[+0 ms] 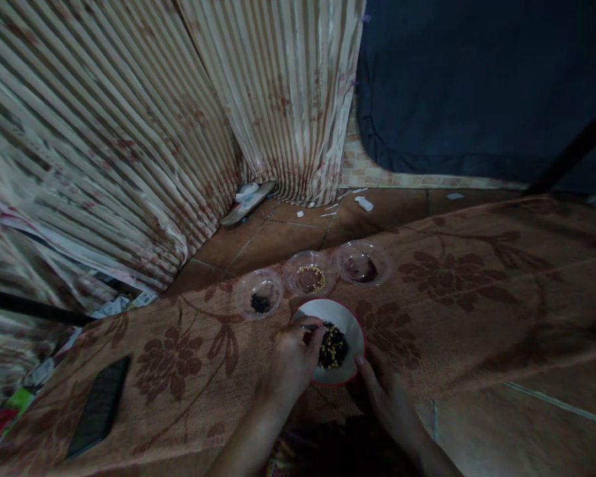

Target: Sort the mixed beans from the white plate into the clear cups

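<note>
A white bowl with a red rim (356, 331) holds a mix of black and yellow beans or seeds (334, 348). My left hand (298, 351) reaches over its left side, thumb and fingers pinched together at the mix; whatever they hold is too small to make out. On the right, my right hand (380, 381) grips the bowl's edge, thumb at the rim and the other fingers partly hidden. Behind the bowl stand three clear plastic cups: one with black seeds (261, 303), one with yellow beans (318, 281) and one with dark reddish contents (369, 270).
A brown flowered cloth (218, 397) covers the long surface. A dark phone (99, 407) lies at the left. Beyond are a striped curtain (278, 99), a slipper (248, 204) and a small white bottle (364, 203) on the tiled floor.
</note>
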`<state>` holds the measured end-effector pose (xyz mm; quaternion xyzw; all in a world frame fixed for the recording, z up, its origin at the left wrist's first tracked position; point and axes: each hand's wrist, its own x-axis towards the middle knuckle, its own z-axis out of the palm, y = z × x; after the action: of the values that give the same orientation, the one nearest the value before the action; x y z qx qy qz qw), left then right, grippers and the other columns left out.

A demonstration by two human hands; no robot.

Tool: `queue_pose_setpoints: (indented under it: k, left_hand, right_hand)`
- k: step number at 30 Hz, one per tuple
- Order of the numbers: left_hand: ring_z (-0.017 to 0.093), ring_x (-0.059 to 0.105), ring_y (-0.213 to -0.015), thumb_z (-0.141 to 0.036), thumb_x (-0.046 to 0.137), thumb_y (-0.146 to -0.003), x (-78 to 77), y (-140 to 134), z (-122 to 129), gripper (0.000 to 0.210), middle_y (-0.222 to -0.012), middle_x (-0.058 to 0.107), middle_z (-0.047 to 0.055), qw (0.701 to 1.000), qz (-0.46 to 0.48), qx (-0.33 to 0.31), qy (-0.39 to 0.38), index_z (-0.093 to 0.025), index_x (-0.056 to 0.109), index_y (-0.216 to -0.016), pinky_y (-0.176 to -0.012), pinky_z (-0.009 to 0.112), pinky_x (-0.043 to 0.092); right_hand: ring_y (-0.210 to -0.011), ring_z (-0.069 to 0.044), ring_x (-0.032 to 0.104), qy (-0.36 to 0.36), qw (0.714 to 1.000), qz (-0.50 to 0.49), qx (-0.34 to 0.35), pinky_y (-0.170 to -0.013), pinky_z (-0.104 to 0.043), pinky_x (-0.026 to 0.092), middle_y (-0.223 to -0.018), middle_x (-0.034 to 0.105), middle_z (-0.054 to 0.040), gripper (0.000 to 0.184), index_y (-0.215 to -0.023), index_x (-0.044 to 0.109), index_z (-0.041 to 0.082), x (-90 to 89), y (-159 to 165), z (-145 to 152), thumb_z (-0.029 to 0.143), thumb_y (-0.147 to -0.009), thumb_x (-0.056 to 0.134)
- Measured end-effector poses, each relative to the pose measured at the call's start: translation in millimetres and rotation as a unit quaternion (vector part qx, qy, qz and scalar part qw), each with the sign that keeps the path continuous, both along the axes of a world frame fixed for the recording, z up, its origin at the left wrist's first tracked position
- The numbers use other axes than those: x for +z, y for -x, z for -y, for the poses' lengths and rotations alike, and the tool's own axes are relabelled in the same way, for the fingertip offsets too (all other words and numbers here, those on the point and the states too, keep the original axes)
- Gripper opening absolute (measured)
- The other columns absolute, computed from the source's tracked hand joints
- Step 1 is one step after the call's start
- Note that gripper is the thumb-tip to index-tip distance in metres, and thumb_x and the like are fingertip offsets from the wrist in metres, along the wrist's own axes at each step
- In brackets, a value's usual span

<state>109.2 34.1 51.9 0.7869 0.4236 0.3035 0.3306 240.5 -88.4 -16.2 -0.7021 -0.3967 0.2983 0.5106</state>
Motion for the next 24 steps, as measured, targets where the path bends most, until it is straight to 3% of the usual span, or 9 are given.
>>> queue_pose_setpoints:
  k: [14, 24]
  left_hand:
    - [0.014, 0.072, -0.080, -0.018, 0.060, -0.087, -0.9, -4.2, 1.6, 0.013, -0.088, 0.077, 0.001, 1.000, -0.009, -0.019, -0.004, -0.022, 0.072, -0.087, -0.073, 0.022, 0.056]
    - [0.015, 0.072, -0.082, -0.019, 0.059, -0.089, -4.6, -3.5, 0.9, 0.012, -0.089, 0.076, 0.001, 0.999, -0.009, -0.030, -0.010, -0.021, 0.071, -0.089, -0.075, 0.023, 0.055]
  right_hand:
    - [-0.111, -0.024, 0.065, 0.007, 1.000, -0.016, 0.016, -0.089, -0.032, 0.053, -0.120, 0.068, -0.0099, 0.042, -0.123, 0.057, 0.020, -1.7, 0.5, 0.9, 0.048, -0.093, 0.046]
    - [-0.110, -0.025, 0.065, 0.006, 1.000, 0.003, 0.014, -0.086, -0.033, 0.054, -0.117, 0.070, -0.0101, 0.041, -0.125, 0.057, 0.020, 3.1, 1.2, 1.7, 0.045, -0.094, 0.045]
